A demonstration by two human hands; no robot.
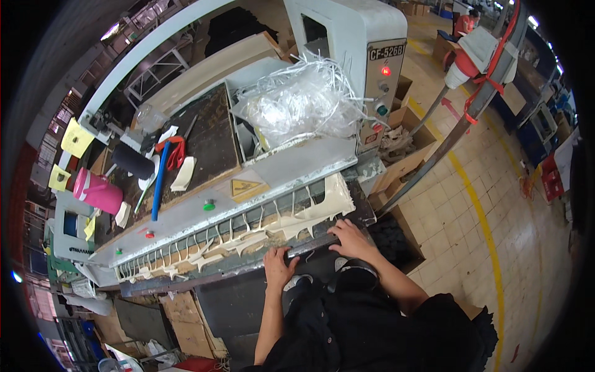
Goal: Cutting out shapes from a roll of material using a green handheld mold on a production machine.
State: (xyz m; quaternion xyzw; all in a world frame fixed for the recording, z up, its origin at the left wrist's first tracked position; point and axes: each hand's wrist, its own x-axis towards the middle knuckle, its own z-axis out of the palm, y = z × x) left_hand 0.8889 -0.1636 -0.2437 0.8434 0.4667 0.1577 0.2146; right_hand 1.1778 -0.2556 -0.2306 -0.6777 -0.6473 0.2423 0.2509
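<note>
A long cream sheet [248, 240] lies along the front bed of a grey pressing machine [387, 22]. Its near side is cut into ragged gaps and thin strips. At the bed's front edge, my left hand [279, 268] rests with the thumb apart from the fingers, seemingly holding nothing. Farther right, my right hand [352, 240] touches the edge beside the sheet's wide right end, its fingers spread. A dark front rail [310, 246] runs between both hands. Whether either hand's fingertips grip the rail or sheet edge is hard to make out.
Clear plastic scraps [300, 108] heap on the machine top. A pink jug [99, 191], a blue rod [160, 180] and red-handled scissors [175, 152] lie left of them. Cardboard boxes [409, 149] stand right. A slanted pole [455, 133] crosses the tiled floor; a person [466, 23] sits far off.
</note>
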